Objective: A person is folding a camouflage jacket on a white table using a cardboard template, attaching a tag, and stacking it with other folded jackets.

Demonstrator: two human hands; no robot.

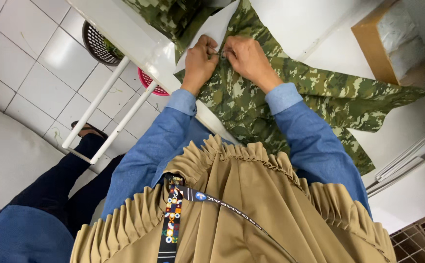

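Camouflage cloth (290,92): spread over the white table (319,24), one edge hanging off the near side.
Left hand (199,61): fingers curled, pinching the cloth at a small spot.
Right hand (246,58): fingers clenched on the same spot, touching the left hand.
Sleeves: blue, both reaching forward over the tan pleated garment (232,204).
Under the table: dark basket (98,44) and pink basket (151,85) on the tiled floor.
Far right: cardboard box (383,44).

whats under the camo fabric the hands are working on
The camouflage fabric lies on a white table; one end hangs off its edge. The left hand and right hand pinch it together. Anything beneath the cloth is covered.
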